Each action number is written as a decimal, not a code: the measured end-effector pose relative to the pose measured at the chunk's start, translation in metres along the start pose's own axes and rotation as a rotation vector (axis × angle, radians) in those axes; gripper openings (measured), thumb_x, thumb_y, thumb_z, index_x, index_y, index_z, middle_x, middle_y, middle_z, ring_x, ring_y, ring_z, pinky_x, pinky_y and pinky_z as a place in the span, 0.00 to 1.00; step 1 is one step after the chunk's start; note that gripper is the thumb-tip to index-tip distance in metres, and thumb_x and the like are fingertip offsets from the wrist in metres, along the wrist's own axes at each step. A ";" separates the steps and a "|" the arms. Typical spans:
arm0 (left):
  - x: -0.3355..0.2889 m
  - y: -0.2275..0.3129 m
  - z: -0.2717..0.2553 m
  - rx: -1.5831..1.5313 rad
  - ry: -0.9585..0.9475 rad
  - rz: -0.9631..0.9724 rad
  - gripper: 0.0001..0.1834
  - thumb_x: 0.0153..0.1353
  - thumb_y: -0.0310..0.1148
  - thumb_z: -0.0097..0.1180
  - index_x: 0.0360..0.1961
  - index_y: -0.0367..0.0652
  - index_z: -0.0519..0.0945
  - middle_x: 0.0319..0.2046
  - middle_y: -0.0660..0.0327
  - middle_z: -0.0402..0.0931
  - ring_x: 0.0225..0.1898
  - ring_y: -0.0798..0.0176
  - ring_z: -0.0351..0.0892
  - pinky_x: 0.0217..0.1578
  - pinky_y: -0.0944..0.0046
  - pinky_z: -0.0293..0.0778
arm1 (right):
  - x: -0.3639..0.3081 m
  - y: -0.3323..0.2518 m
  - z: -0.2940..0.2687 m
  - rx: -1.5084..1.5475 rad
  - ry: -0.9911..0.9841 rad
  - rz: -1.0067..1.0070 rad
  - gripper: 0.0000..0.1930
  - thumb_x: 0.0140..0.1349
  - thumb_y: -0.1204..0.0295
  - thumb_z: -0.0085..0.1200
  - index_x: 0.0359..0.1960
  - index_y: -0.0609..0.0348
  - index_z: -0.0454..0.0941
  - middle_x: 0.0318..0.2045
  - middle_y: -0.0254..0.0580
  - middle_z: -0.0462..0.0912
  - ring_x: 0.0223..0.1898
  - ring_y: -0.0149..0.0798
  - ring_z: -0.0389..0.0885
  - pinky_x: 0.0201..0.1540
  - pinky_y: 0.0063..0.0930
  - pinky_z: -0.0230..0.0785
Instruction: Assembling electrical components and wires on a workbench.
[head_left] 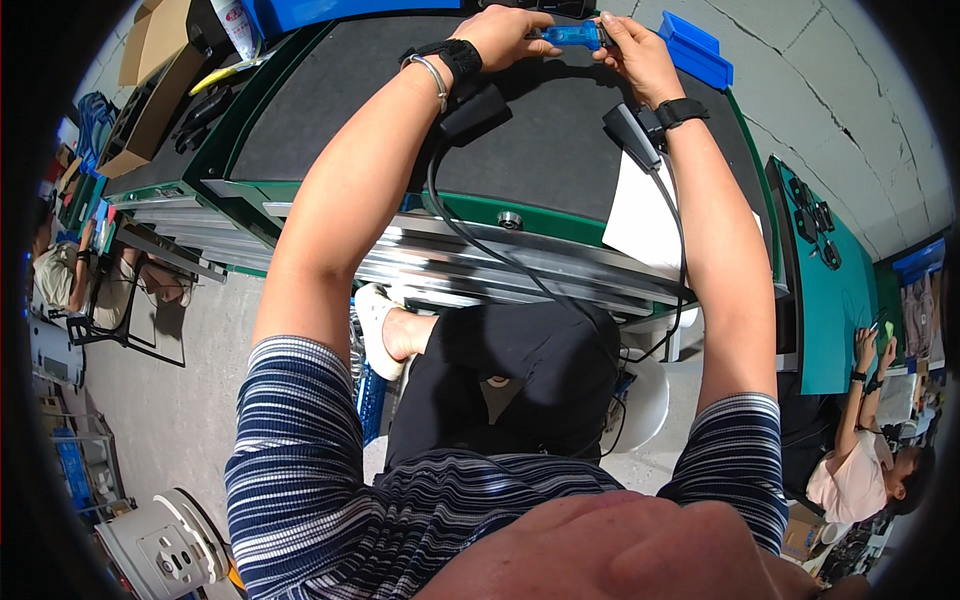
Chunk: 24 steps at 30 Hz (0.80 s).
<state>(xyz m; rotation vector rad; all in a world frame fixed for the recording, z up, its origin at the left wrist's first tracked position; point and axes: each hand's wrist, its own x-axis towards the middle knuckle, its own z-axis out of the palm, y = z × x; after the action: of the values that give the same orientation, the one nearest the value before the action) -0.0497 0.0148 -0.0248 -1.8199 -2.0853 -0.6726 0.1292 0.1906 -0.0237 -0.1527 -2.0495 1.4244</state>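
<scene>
At the far edge of the dark bench mat, both hands are raised in front of me with a small blue, see-through, oblong piece [573, 37] between them. My left hand [503, 36] pinches its left end with fingers closed. The fingers of my right hand [638, 55] close on its other end, where a dark or metallic part shows. Its exact kind is too small to make out. Black straps circle both wrists, with a dark box [476, 114] by the left and a grey-black box [632, 135] by the right, each trailing a cable.
Under my hands lies the black mat [330, 110] of a green-framed workbench. A blue bin [694, 50] stands at its far right, and a white sheet [632, 215] lies near the right box. Cardboard box [150, 90] at far left; another person [862, 465] works at a green table [835, 300] on the right.
</scene>
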 end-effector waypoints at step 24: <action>-0.007 0.028 -0.011 -0.017 0.018 -0.025 0.25 0.66 0.51 0.64 0.58 0.49 0.81 0.41 0.48 0.86 0.45 0.43 0.85 0.48 0.50 0.81 | -0.008 -0.022 0.006 0.594 -0.296 0.288 0.35 0.81 0.45 0.24 0.59 0.64 0.76 0.43 0.47 0.82 0.35 0.33 0.81 0.36 0.20 0.80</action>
<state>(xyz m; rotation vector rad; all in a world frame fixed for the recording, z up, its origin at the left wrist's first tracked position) -0.0222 0.0057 -0.0147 -1.7933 -2.1003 -0.7117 0.1374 0.1729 -0.0087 0.0177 -1.7739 2.2890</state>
